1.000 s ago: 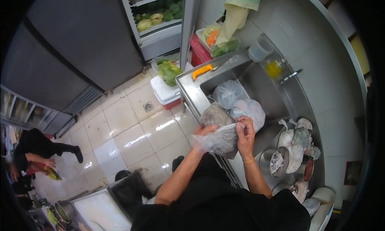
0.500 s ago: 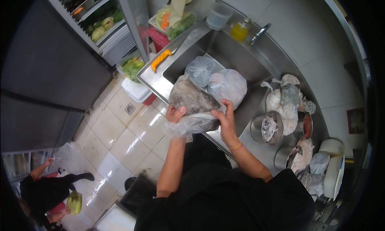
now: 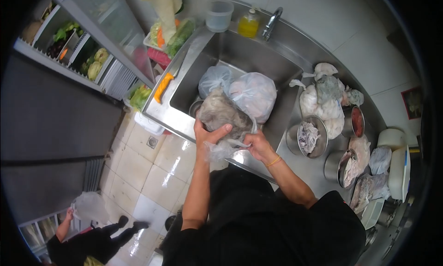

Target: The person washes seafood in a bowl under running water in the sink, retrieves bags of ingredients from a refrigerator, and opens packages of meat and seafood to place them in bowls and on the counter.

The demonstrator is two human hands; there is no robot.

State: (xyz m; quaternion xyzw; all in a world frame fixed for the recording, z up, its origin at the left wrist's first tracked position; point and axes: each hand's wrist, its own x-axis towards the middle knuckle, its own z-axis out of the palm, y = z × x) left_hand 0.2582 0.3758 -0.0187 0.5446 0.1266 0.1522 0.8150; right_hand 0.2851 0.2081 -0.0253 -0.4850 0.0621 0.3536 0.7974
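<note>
Grey bag (image 3: 224, 110) in both your hands, by the near edge of the sink (image 3: 287, 77)

Your left hand (image 3: 210, 136) grips the bag's lower left side, thumb lying across its front; your right hand (image 3: 259, 147) has its fingers closed on the loose plastic at the lower right. Most of the bag sits beyond your fingers. In the sink, a bluish bag (image 3: 214, 78) lies beside a white bag (image 3: 254, 97). On the counter (image 3: 295, 165) to the right, one pot (image 3: 291, 141) holds crumpled whitish stuff (image 3: 308, 137), a second pot (image 3: 347, 125) something red, a third pot (image 3: 331, 169) pale pieces. Behind the sink, a bottle (image 3: 248, 25) contains yellow liquid
</note>
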